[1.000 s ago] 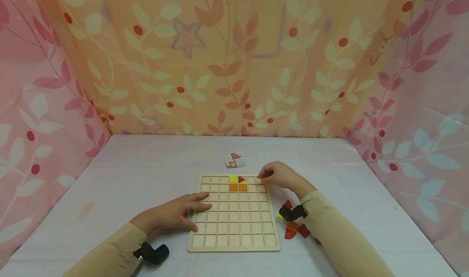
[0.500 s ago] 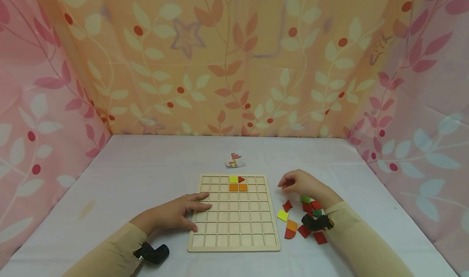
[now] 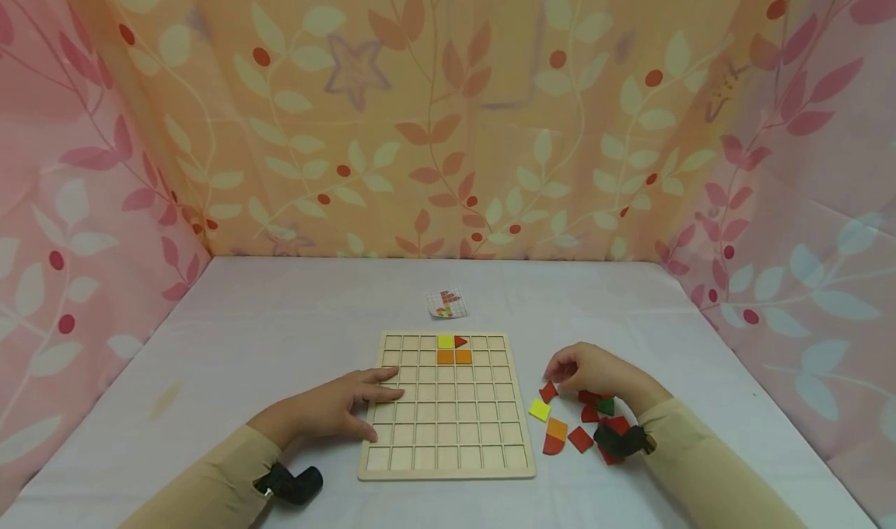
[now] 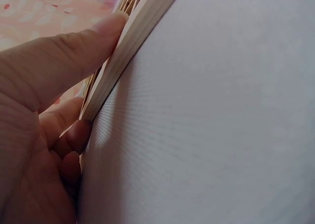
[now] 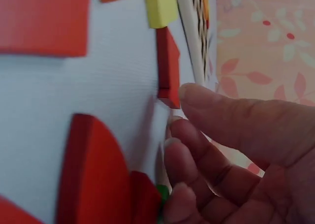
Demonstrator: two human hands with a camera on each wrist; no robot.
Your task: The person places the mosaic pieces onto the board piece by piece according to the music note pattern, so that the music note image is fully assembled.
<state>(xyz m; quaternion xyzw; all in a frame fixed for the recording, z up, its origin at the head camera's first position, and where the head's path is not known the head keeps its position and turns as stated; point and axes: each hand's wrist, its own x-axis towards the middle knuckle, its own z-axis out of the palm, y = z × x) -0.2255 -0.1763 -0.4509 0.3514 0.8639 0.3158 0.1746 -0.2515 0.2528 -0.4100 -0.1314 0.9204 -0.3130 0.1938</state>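
Observation:
My left hand (image 3: 336, 402) rests at the left side of the wooden grid board (image 3: 448, 474), fingers spread over its cells. The left wrist view shows the thumb (image 4: 106, 29) along the board's edge. My right hand (image 3: 595, 371) hovers low over the loose tiles, nearest a notched red tile (image 3: 548, 391). In the right wrist view its thumb tip is right at the end of that red tile (image 5: 169, 69), with the other fingers loosely bent below. On the board sit a yellow square (image 3: 446, 342), a red triangle (image 3: 460, 342) and two orange squares (image 3: 455, 357).
Right of the board lie a yellow tile (image 3: 540, 410), an orange tile (image 3: 557, 429), a red quarter-round tile (image 3: 554, 445), a dark green tile (image 3: 606, 407) and several red ones (image 3: 580, 439). A small printed pattern card (image 3: 448, 303) lies behind the board.
My right hand has left the board's upper right corner, moving right and then toward me, down to the notched red tile. My left hand has stayed in place.

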